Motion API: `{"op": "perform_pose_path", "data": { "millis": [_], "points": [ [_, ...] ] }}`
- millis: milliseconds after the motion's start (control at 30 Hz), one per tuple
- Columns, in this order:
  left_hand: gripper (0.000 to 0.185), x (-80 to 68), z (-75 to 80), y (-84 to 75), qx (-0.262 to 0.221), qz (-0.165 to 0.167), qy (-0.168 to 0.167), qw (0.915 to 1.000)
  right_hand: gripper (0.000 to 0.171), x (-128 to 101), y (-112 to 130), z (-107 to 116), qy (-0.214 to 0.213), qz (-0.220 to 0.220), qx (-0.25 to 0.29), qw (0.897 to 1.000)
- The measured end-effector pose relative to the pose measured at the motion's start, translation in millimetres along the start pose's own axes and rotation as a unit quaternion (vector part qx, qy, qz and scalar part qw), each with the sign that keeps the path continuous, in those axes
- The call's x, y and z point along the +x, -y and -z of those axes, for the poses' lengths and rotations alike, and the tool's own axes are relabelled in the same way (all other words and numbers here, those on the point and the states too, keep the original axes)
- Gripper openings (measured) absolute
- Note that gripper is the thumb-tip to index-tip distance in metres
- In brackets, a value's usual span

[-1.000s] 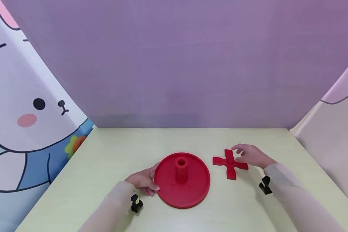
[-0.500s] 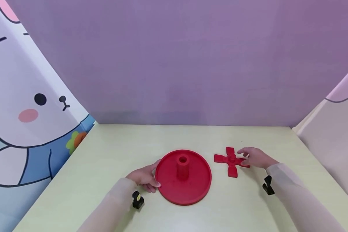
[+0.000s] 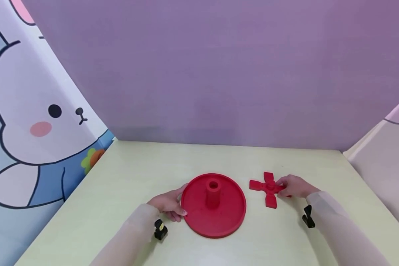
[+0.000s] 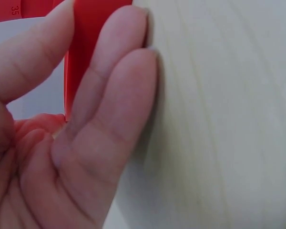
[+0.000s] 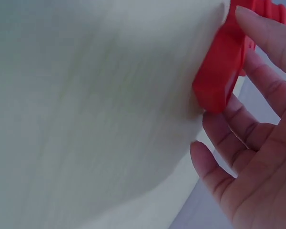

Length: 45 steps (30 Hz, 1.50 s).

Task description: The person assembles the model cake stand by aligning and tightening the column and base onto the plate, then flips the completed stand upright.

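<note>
The right hand [image 3: 296,186] pinches a red cross [image 3: 270,187]; left of that grip, the left hand [image 3: 167,203] spreads against a red dish [image 3: 216,224]

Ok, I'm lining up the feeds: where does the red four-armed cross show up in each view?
Head: the red cross is right of the round red dish, with the right hand gripping one arm.
Left wrist: I can't make it out; the red wall beside the left hand looks like the dish's rim.
Right wrist: upper right, partly visible at the fingertips.
Shared landmark: the pale tabletop, in all three.
</note>
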<state>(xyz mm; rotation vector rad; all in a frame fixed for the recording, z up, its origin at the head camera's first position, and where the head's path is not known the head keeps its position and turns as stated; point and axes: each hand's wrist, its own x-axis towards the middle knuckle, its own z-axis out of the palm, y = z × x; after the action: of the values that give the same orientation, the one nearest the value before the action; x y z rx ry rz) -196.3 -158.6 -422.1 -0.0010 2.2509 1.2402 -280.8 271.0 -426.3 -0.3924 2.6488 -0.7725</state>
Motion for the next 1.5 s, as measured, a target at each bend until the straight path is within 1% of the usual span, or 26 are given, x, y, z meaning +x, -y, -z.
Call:
{"op": "perform_pose_path", "data": {
  "millis": [133, 267, 400, 433, 500, 633, 700, 833, 900, 1033, 1167, 1267, 1400, 1467, 1500],
  "points": [
    [0.097, 3.7, -2.4, -2.1, 0.009, 0.001, 0.005, 1.0, 0.027, -3, -2, -3, -0.005, -0.005, -0.012, 1.0],
    [0.098, 5.7, -4.3, -1.8, 0.01, 0.006, 0.011, 0.9999, 0.022, -5, -2, -4, -0.004, -0.02, -0.028, 0.999],
    [0.099, 4.9, -2.1, -0.7, 0.007, -0.001, 0.011, 0.9999, 0.02, -3, 3, -1, -0.009, -0.006, -0.037, 0.999],
    [0.099, 4.4, -1.0, 0.0, 0.007, -0.002, 0.008, 0.9999, 0.019, -3, 5, 0, -0.011, 0.003, -0.037, 0.999],
    [0.099, 2.7, 1.0, 1.9, 0.005, -0.004, 0.005, 1.0, 0.017, -2, 8, 1, -0.02, 0.02, -0.027, 0.999],
    [0.099, -3.3, 3.2, 8.9, 0.001, -0.002, 0.007, 1.0, 0.015, -6, 14, -3, -0.027, 0.041, 0.012, 0.999],
    [0.099, -5.1, 3.9, 10.6, -0.005, -0.006, 0.012, 0.9999, 0.017, -9, 17, -4, -0.033, 0.035, 0.039, 0.998],
    [0.099, -3.3, 5.8, 10.5, -0.018, -0.018, 0.02, 0.9995, 0.022, -15, 27, -4, -0.048, 0.003, 0.103, 0.994],
    [0.098, -1.2, 6.8, 9.5, -0.022, -0.024, 0.025, 0.9992, 0.024, -18, 32, -5, -0.053, -0.013, 0.142, 0.988],
    [0.098, 2.1, 8.5, 7.6, -0.024, -0.026, 0.029, 0.999, 0.027, -28, 41, -7, -0.057, -0.026, 0.206, 0.977],
    [0.099, 3.9, 8.6, 7.4, -0.023, -0.024, 0.029, 0.999, 0.033, -39, 45, -8, -0.064, -0.026, 0.247, 0.967],
    [0.099, 3.7, 7.8, 9.1, -0.023, -0.026, 0.029, 0.999, 0.036, -46, 45, -10, -0.07, -0.018, 0.276, 0.959],
    [0.099, 2.8, 7.1, 9.7, -0.021, -0.03, 0.031, 0.9989, 0.037, -52, 46, -10, -0.082, -0.005, 0.334, 0.939],
    [0.099, 2.8, 7.7, 8.9, -0.019, -0.03, 0.031, 0.9989, 0.035, -54, 50, -9, -0.088, 0.003, 0.368, 0.925],
    [0.099, 2.7, 8.2, 8.6, -0.019, -0.031, 0.031, 0.9989, 0.031, -54, 52, -8, -0.09, 0.009, 0.387, 0.918]
  ]
}}
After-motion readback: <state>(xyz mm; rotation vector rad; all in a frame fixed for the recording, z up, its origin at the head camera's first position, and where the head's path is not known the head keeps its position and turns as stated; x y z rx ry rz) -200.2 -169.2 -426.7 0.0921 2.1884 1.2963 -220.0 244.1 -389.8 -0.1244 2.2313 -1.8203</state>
